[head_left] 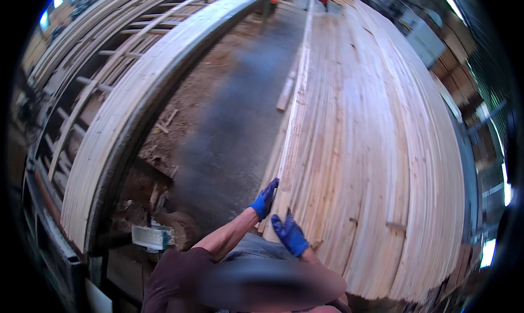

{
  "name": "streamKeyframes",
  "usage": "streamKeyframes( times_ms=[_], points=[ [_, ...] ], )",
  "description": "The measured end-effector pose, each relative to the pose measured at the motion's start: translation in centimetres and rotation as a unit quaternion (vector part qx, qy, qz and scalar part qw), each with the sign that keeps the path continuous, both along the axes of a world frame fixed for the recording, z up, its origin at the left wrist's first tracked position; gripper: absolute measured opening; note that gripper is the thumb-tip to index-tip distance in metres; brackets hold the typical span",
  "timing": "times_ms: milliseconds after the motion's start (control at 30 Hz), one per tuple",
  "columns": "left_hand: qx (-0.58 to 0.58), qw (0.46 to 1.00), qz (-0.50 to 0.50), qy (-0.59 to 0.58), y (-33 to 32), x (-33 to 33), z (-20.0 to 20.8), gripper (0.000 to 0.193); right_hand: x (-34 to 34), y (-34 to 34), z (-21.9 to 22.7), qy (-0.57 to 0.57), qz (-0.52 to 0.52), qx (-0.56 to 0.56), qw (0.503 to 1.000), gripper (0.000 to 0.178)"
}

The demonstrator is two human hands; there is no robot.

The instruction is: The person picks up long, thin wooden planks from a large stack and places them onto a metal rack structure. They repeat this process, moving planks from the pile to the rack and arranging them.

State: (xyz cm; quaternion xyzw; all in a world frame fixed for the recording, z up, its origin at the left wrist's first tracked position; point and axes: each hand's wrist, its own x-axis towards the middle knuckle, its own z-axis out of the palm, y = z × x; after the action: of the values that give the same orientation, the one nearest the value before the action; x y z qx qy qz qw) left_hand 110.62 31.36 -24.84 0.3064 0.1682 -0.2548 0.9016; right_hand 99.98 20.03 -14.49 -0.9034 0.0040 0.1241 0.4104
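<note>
A long, narrow wooden board (284, 188) runs from close to my body toward the far end, along the left edge of a wide layer of boards (365, 143). My left hand (265, 199), in a blue glove, grips the board's left edge near its close end, fingers pointing forward. Just nearer to me, my right hand (290, 235), gloved in blue too, is closed on the same board from the right, its thumb side up. The undersides of both hands are hidden by the board.
To the left stands a long raised stack of boards (123, 119), with a rack of loose strips (109, 75) beyond it. Wood scraps lie on the concrete floor (234, 116). A short board end (286, 93) juts out beside the layer. Stacked timber (456, 86) stands far right.
</note>
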Motion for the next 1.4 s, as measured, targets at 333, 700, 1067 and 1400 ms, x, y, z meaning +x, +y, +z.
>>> streamKeyframes(
  times_ms=[333,700,1067,1400],
  points=[
    [0.223,0.974,-0.044,0.0,31.6,6.0,2.2,0.042,17.2,20.2,-3.4,0.315,0.392,0.272,0.82,0.057],
    [0.109,0.925,0.048,0.36,41.4,-8.1,11.6,0.041,53.7,30.7,-11.4,0.307,-0.002,0.7,0.644,0.091],
    [0.677,0.7,-0.183,0.137,62.8,0.3,26.4,0.077,50.9,45.4,-13.7,-0.373,0.247,0.242,0.861,0.074],
    [0.711,0.686,-0.122,0.099,87.1,-3.8,28.1,0.077,47.8,72.9,2.6,0.311,0.109,0.612,0.719,0.066]
  ],
)
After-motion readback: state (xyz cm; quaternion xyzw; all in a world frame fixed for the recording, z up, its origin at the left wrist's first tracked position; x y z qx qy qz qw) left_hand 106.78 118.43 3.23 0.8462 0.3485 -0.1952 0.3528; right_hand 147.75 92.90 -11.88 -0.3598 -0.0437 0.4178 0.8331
